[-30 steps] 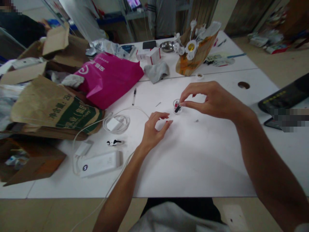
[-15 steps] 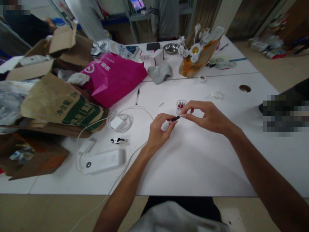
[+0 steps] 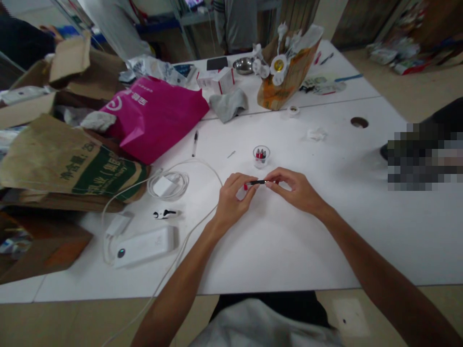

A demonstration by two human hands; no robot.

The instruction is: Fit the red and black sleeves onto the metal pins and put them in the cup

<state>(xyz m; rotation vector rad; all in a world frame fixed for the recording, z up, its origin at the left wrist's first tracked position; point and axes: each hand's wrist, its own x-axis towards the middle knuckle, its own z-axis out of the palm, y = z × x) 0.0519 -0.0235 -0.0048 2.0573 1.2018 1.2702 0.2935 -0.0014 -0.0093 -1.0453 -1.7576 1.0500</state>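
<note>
A short, pen-like black rod with a red end (image 3: 257, 182) lies level between my two hands above the white table. My left hand (image 3: 234, 198) pinches it near the red end. At its other end, the thumb and fingers of my right hand (image 3: 293, 189) are closed; a small reddish bit shows by those fingertips, too small to name. Just beyond my hands stands a small clear cup (image 3: 261, 163) with several red, silver-tipped pieces (image 3: 260, 154) in it. A thin grey sliver (image 3: 231, 154) lies to the left of the cup.
On the left are a white power bank (image 3: 146, 246), a coiled white cable (image 3: 170, 193), small black-and-white clippers (image 3: 165, 213), a pen (image 3: 195, 143), a pink bag (image 3: 155, 120) and cardboard boxes. A paper bag of white plugs (image 3: 278, 91) stands at the back. People are beyond the table.
My right hand has come down and away from the cup, level with my left. The black rod has turned from tilted to nearly level. The camera view has shifted slightly right.
</note>
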